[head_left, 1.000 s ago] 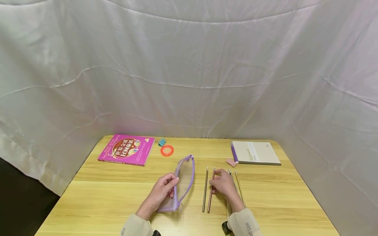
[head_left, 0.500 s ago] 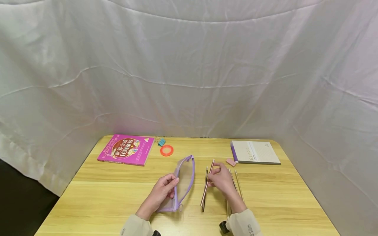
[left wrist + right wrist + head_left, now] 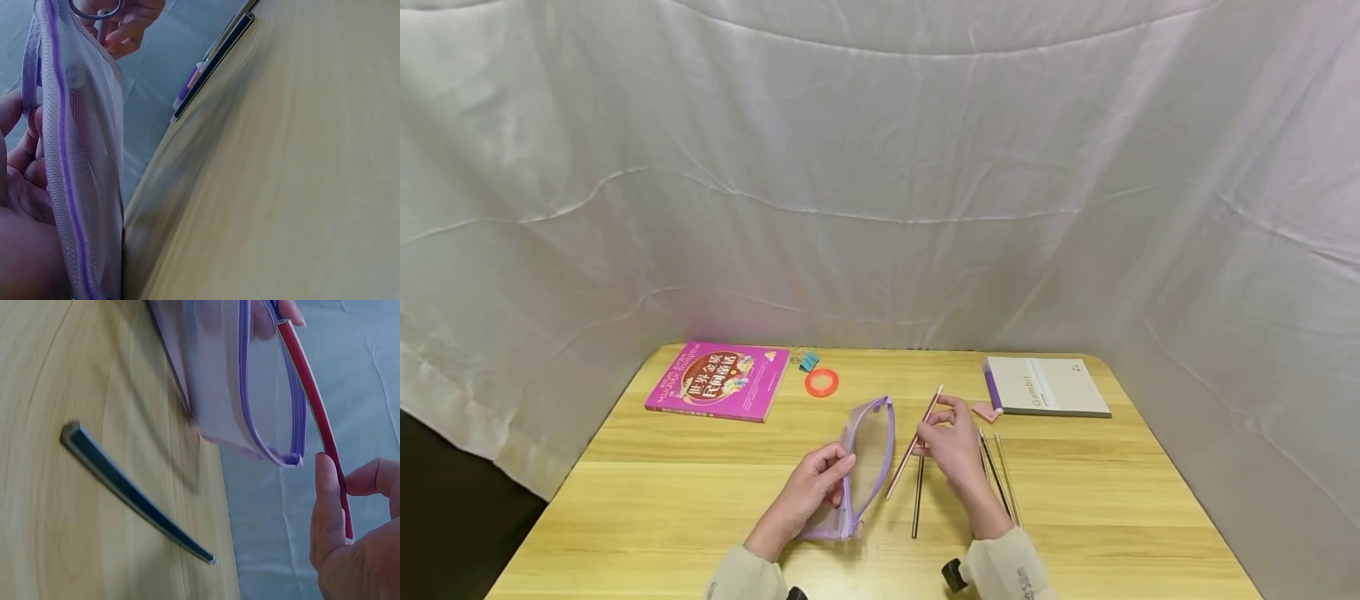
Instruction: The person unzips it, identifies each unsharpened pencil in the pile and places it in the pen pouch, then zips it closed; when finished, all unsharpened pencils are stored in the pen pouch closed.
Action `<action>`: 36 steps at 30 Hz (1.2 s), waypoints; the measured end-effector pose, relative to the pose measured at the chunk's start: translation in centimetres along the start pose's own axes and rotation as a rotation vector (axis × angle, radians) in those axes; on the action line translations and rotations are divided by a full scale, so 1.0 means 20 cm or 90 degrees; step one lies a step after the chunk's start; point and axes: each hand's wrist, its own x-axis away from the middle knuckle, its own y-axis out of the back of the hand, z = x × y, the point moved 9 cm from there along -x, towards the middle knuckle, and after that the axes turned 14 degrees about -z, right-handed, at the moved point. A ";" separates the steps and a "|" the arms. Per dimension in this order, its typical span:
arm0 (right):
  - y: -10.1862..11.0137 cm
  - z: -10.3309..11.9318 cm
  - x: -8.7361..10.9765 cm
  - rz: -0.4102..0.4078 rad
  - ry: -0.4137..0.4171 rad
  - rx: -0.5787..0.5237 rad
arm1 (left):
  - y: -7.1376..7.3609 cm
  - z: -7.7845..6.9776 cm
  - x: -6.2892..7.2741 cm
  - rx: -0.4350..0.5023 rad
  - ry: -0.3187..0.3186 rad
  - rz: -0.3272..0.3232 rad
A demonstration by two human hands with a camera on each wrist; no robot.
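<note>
My left hand (image 3: pixel 808 487) grips a purple-edged mesh pencil case (image 3: pixel 94 162) by one side of its mouth, which gapes toward the right. Between thumb and fingers my right hand (image 3: pixel 955 446) pinches a red pencil (image 3: pixel 901 471), tilted, with its lower end close to the case's mouth. In the right wrist view, that end overlaps the case's purple rim (image 3: pixel 300 406). Below the right hand a black pencil (image 3: pixel 917 500) lies on the table. More pencils, one dark (image 3: pixel 995 471) and one gold (image 3: pixel 1009 479), lie right of it, partly hidden by the forearm.
A pink book (image 3: pixel 718 379) lies at the back left, near teal binder clips (image 3: pixel 808 362) and an orange ring-shaped roll (image 3: pixel 822 382). At the back right are a notebook (image 3: pixel 1067 387) and a pink eraser (image 3: pixel 985 412). Pale curtains (image 3: pixel 880 275) surround the wooden table (image 3: pixel 647 492).
My right hand has picked the red pencil up from the table and moved it left, over the black pencil toward the case. The left hand and the case have hardly moved.
</note>
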 end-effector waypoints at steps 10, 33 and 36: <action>-0.04 -0.02 0.04 0.000 -0.012 -0.016 | 0.00 0.03 0.00 -0.008 0.012 -0.003; -0.20 -0.06 0.19 0.067 0.021 0.021 | -0.02 0.03 0.00 -0.017 0.001 0.007; -0.22 -0.08 0.22 0.072 0.025 0.023 | -0.03 0.02 0.00 -0.012 -0.009 0.018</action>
